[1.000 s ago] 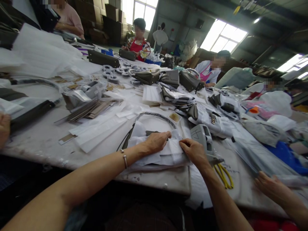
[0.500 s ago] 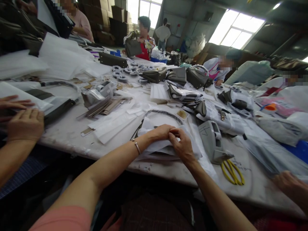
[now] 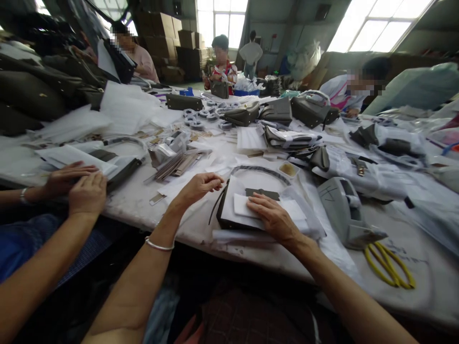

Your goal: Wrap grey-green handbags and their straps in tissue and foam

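Observation:
A dark olive handbag (image 3: pixel 224 212) lies flat on the table in front of me, with its wrapped handle (image 3: pixel 263 169) arching away from me. White paper sheets cover most of it, and a folded white piece (image 3: pixel 241 205) lies on top. My right hand (image 3: pixel 270 215) rests flat on that piece, fingers stretched out. Left of the bag, my left hand (image 3: pixel 202 186) is raised in the air, its fingers curled together near the handle's left end. Anything held in its fingertips is hidden or too small to make out.
A grey tape dispenser (image 3: pixel 340 210) and yellow-handled tool (image 3: pixel 389 267) are on the right. Cardboard strips (image 3: pixel 179 165) lie ahead left. A co-worker's hands (image 3: pixel 84 188) press on another bag at left. Wrapped bags (image 3: pixel 362 169) and tape rolls (image 3: pixel 196 122) crowd the table's far side.
My hands were together over the bag; now they are apart. The left has moved left into the air, the right lies flat on the white piece. The view has shifted left.

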Tool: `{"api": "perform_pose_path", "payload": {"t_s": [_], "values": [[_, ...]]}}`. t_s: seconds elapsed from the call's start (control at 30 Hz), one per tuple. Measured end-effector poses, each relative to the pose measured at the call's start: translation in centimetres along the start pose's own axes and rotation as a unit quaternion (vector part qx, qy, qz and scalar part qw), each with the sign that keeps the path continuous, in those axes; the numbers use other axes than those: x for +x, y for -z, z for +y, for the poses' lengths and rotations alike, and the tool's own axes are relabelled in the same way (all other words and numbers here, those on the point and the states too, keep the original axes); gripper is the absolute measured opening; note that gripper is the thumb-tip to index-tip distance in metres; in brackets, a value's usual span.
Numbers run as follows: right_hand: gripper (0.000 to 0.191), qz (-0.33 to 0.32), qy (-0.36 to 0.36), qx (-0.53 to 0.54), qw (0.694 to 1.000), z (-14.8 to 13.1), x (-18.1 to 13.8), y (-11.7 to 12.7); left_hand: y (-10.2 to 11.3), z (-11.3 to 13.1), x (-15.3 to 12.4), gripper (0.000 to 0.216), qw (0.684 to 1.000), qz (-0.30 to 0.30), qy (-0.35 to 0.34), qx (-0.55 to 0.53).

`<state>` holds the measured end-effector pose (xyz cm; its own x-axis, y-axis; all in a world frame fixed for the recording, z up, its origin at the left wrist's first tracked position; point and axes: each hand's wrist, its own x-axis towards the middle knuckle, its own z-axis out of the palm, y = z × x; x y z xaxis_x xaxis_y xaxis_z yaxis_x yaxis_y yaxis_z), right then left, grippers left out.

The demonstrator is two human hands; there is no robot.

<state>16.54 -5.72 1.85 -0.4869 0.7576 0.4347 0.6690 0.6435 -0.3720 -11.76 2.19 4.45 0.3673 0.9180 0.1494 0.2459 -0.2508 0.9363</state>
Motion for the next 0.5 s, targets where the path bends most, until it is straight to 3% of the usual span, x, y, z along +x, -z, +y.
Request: {"api": "perform_pose_path", "payload": {"t_s": [0.1, 0.2, 0.3, 0.4, 0.5], "values": [[0.036, -0.062, -0.001, 0.041, 0.997, -0.1, 0.2, 0.4, 0.7, -1.8, 1.0, 0.046, 0.985, 0.139, 0.009, -0.097], [0.043, -0.115, 0.003, 0.027, 0.993, -0.4, 0.0, 1.0, 2.0, -3.0, 3.1, 0.054, 0.961, 0.269, 0.003, -0.059], [0.067, -0.122, 0.01, -0.01, 0.992, -1.3, -0.8, 0.8, 3.1, -3.2, 5.0, 0.055, 0.935, 0.355, -0.001, 0.018], [0.093, -0.102, 0.012, -0.038, 0.994, -2.1, -1.6, -0.2, 2.5, -3.3, 6.1, 0.042, 0.92, 0.374, -0.003, 0.117], [0.089, -0.076, 0.006, -0.06, 0.995, -2.3, -1.9, -1.2, 0.4, -3.8, 6.9, 0.027, 0.925, 0.315, 0.01, 0.211]]}}
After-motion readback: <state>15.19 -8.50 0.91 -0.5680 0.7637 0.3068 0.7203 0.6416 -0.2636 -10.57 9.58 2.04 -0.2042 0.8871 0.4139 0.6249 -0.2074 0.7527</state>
